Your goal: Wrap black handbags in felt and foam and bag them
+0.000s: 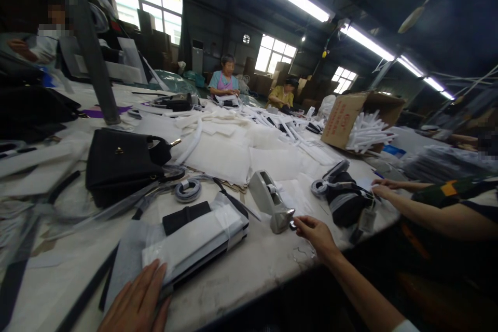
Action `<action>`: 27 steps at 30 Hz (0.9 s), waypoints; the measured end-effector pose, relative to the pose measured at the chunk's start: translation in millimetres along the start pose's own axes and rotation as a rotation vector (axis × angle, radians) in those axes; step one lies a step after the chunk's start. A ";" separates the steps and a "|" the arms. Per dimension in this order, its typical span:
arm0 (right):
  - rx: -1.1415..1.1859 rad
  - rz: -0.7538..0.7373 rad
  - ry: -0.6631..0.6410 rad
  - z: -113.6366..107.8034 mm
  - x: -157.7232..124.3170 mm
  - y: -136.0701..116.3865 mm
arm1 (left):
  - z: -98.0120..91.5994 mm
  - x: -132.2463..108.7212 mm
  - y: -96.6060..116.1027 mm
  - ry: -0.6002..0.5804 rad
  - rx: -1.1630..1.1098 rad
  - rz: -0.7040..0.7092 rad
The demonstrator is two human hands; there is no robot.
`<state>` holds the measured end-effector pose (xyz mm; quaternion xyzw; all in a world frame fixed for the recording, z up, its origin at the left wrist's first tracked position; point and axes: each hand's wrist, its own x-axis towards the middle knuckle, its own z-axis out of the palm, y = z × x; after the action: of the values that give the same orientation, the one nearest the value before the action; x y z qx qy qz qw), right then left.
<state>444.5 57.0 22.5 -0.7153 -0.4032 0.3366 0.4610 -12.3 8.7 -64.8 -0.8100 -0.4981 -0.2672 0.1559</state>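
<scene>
Near the tabletop's [233,282] front edge, the left hand [136,301] is lying with fingers extended on the near end of a wrapped bundle [194,241], not clamping it. The right hand [317,236] is reaching over the same edge to the front of a gray tape dispenser [262,197], thumb and fingertips drawn close; whether they are gripping tape, I cannot tell. A coiled strap [187,190] is lying behind the bundle, and a black handbag [112,166] is standing toward the tabletop's left edge. Farther right along the front edge, a co-worker's hands [383,187] are working beside a dark bag [344,205].
</scene>
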 end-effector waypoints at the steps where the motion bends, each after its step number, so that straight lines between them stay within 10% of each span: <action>1: -0.049 -0.021 -0.003 -3.4 -1.9 -1.5 | -1.9 1.7 2.0 0.002 -0.003 -0.014; 6: -0.355 -0.327 -0.048 -11.8 -18.4 -27.6 | -16.4 13.4 12.0 -0.019 0.008 -0.061; 11: -0.616 -0.823 -0.425 21.8 -33.3 -87.9 | -35.7 22.8 26.9 -0.063 0.050 -0.170; 19: -0.582 -1.102 -1.134 163.3 -56.8 -178.6 | -49.2 25.8 44.9 -0.184 0.085 -0.333; 27: -0.895 -1.310 -1.522 296.7 -50.9 -191.4 | -52.3 27.2 45.7 -0.188 0.061 -0.357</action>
<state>117.5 174.8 102.8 -0.0705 -0.9692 0.2033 -0.1200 23.7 -19.6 -5.9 -0.7251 -0.6540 -0.1989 0.0833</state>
